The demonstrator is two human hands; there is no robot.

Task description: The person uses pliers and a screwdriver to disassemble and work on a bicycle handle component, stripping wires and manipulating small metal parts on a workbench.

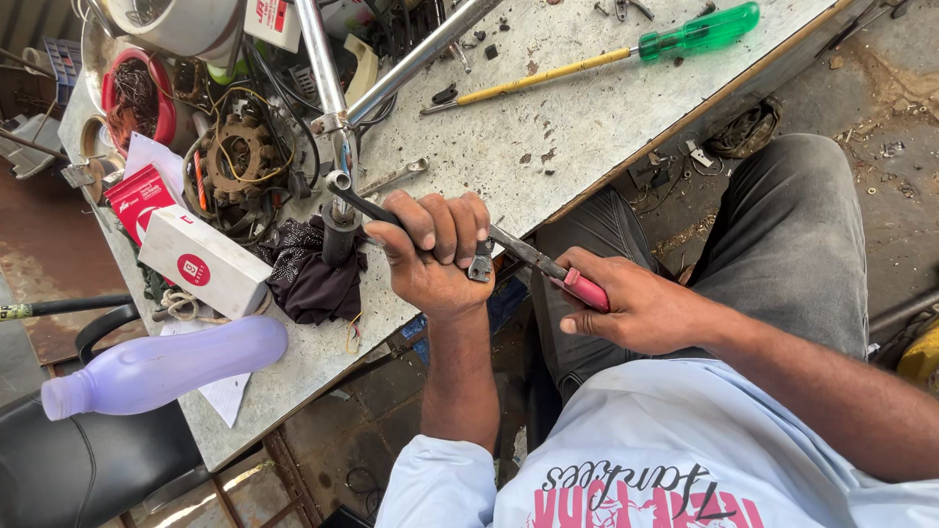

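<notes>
Head view: left hand [435, 256] fisted round a dark metal rod [364, 203] w/ a small bracket [479, 266] at its near end, held over the near edge of the workbench [577, 117]. Right hand [626, 305] closed on pink-handled pliers [548, 266], tips at the bracket. Black cloth [313, 274] just left of left hand. White box [203, 260] and lilac bottle [161, 367] further left. Green-handled screwdriver [606, 54] far side of bench.

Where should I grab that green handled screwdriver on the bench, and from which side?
Grip the green handle, not the yellow shaft. The screwdriver lies flat on the bench, tip toward the clutter, handle toward the far clear corner. Come from above at that end, fingers across the handle's width.
</notes>
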